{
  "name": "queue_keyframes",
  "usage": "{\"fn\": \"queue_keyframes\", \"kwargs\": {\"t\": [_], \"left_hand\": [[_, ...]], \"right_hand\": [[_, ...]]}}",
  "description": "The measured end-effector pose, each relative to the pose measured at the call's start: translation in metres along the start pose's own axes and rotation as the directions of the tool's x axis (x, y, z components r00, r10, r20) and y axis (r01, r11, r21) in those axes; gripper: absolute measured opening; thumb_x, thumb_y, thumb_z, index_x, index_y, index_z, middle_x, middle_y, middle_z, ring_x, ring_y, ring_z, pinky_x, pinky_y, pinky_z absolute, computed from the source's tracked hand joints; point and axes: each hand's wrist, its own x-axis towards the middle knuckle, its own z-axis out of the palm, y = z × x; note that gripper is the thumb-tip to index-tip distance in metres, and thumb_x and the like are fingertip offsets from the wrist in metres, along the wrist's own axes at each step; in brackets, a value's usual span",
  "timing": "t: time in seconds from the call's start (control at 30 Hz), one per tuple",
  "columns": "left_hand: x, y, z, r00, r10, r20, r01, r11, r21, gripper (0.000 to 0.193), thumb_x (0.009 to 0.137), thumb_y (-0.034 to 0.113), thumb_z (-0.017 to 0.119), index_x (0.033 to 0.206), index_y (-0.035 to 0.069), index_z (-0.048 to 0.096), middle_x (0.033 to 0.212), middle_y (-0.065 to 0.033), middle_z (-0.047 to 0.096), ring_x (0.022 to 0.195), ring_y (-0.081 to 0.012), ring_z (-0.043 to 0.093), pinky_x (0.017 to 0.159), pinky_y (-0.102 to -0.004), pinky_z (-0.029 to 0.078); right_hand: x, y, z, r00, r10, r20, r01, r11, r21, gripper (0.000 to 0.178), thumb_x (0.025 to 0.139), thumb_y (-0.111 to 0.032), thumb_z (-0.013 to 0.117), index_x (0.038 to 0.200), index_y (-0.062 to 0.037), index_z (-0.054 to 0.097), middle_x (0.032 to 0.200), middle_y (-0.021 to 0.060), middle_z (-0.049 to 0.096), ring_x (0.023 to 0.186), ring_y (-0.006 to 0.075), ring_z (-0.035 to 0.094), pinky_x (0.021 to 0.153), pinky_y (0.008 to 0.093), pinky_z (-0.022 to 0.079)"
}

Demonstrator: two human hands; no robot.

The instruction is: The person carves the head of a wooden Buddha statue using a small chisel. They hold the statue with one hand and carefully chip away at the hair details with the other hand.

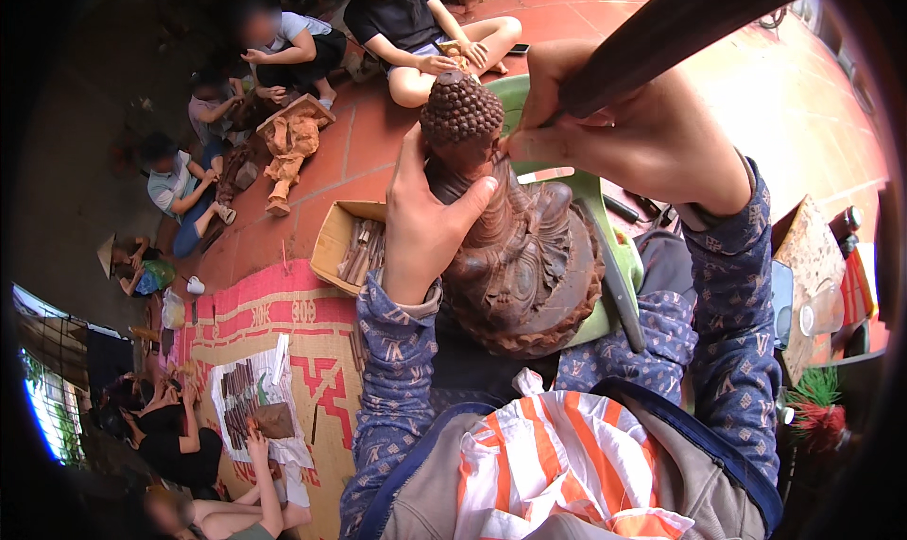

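A dark brown carved wooden seated figure (520, 266) with a knobbed head leans back between my arms, over my lap. My left hand (420, 223) wraps its neck and shoulder from the left, thumb across the front. On the other side of the head, my right hand (652, 138) closes round a tool with a thick dark handle (690, 34), which rises toward the upper right. The tool's working end is hidden by my fingers near the figure's face, so its kind cannot be made out. Green plastic (621, 247) shows behind and beneath the figure.
A cardboard box (326, 242) of slim tools stands left of my arm. Beyond lies a red-and-beige mat (326, 389) with tools on a white sheet (231, 381). Several people sit at far left and ahead, near another carved figure (291, 148). A board (808, 275) and bottles stand right.
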Motion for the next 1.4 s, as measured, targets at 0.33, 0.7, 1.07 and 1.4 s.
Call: {"fn": "queue_keyframes", "kwargs": {"t": [0.33,0.7,1.07,1.4], "left_hand": [[-0.028,0.024,-0.002,0.878,0.46,-0.129,-0.417,0.87,0.262,0.061,0.07,0.009,0.079,0.125,0.004,0.054,0.125,-0.0154,0.052,0.117,-0.0309,0.05,0.099,-0.0428,0.042],[-0.043,0.037,0.004,0.818,0.565,-0.105,-0.423,0.715,0.556,0.019,0.072,0.008,0.076,0.088,0.011,0.066,0.087,-0.002,0.058,0.084,-0.0218,0.055,0.076,-0.0378,0.048],[0.025,0.025,0.001,0.953,0.254,-0.162,-0.294,0.903,-0.314,0.116,0.048,0.034,0.091,0.141,0.007,0.027,0.127,-0.0154,0.049,0.119,-0.0274,0.05,0.099,-0.0381,0.045],[0.047,0.01,-0.004,0.978,0.098,0.185,-0.03,0.939,-0.342,0.093,0.054,0.041,0.089,0.124,0.001,0.043,0.112,-0.0116,0.06,0.099,-0.016,0.061,0.086,-0.0278,0.05]], "right_hand": [[-0.076,0.006,0.055,0.867,0.339,-0.364,-0.107,0.842,0.529,0.013,0.079,0.0,0.073,0.076,0.0002,0.06,0.076,0.0068,0.064,0.069,0.0081,0.058,0.06,0.0217,0.044],[-0.087,0.0,0.084,0.911,0.21,-0.354,0.07,0.769,0.635,0.02,0.079,-0.004,0.072,0.094,0.005,0.063,0.1,0.0236,0.066,0.088,0.0254,0.067,0.076,0.0321,0.053],[-0.084,0.03,0.096,0.899,-0.142,-0.413,0.284,0.909,0.305,0.036,0.084,-0.032,0.07,0.087,0.0023,0.06,0.128,0.0376,0.046,0.121,0.0461,0.049,0.099,0.0463,0.041],[-0.062,0.046,0.105,0.851,-0.252,-0.461,0.378,0.903,0.204,0.034,0.086,-0.026,0.067,0.076,0.0022,0.05,0.129,0.042,0.041,0.124,0.0538,0.041,0.104,0.0564,0.032]]}}
